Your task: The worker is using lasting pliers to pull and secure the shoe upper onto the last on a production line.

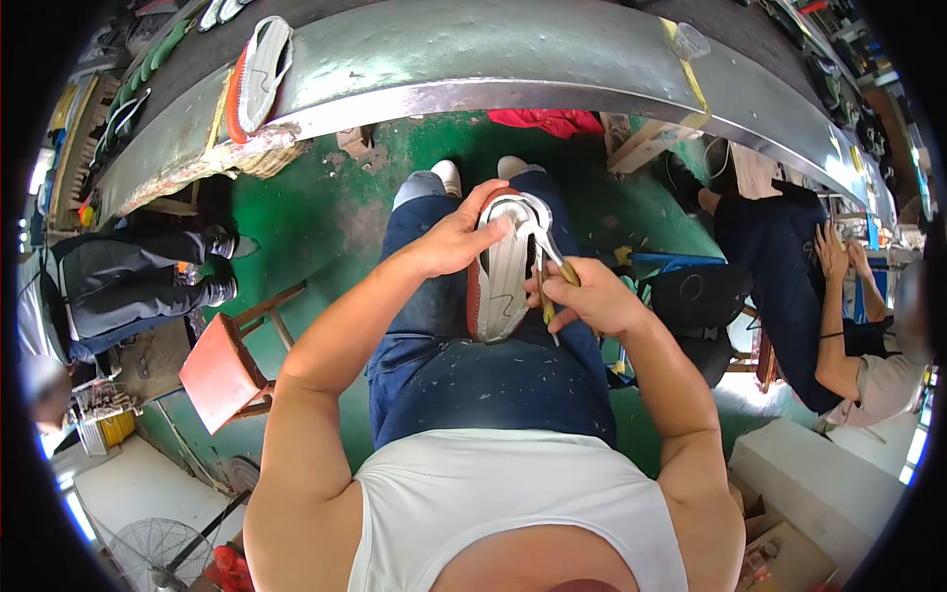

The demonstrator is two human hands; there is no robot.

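A shoe (pixel 498 296) with a light grey-white upper and a reddish-brown edge lies lengthwise on my lap, its rounded end pointing away from me. My left hand (pixel 456 239) is closed around its far left side, thumb pressed on top. In my right hand (pixel 595 298) is a pair of pincers (pixel 546 233) with large curved metal jaws and olive-yellow handles, slightly spread. The jaws curve over the shoe's far end; whether they grip its edge I cannot tell. Part of the shoe's right side is hidden behind the tool and fingers.
Ahead runs a metal-topped bench (pixel 473 49). Another grey-white shoe (pixel 264 74) with an orange edge stands at its left. A reddish stool (pixel 219 373) is on the green floor to my left. One person sits at far left, another person (pixel 779 276) at right. Red cloth (pixel 547 120) lies under the bench.
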